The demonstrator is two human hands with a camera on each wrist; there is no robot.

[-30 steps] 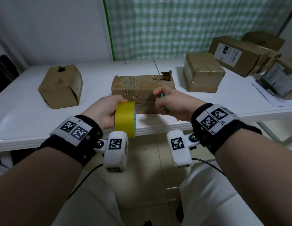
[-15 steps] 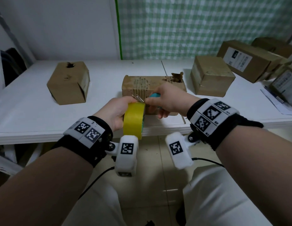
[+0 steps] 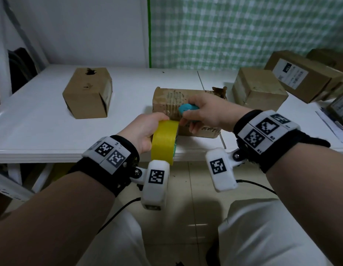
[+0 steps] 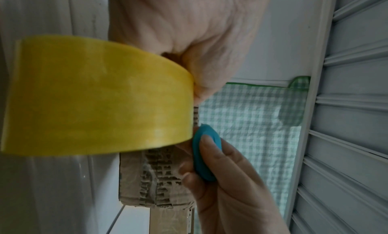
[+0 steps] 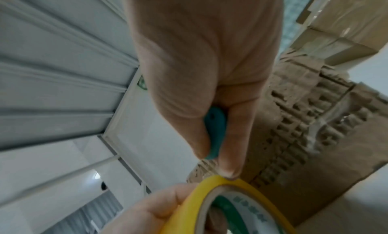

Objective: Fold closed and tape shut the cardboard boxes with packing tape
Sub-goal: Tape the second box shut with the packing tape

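Teal tool (image 3: 188, 109) half-hidden in hands

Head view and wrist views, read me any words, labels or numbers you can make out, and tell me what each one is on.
"R2" and "R1": small marks on the right wristband, barely legible.
White shipping label on the far right box: print too small to read.
Green print on the tape roll's core: blurred, unreadable.
Dark print on the torn box's front: partly hidden, unreadable.

On the surface (image 3: 42, 131) in front of you, one box (image 3: 186, 104) sat at the middle, behind your tape (image 3: 163, 141). Another box (image 3: 88, 95) lay left of it, a third (image 3: 259, 89) right, with more boxes (image 3: 301, 75) stacked at far right.
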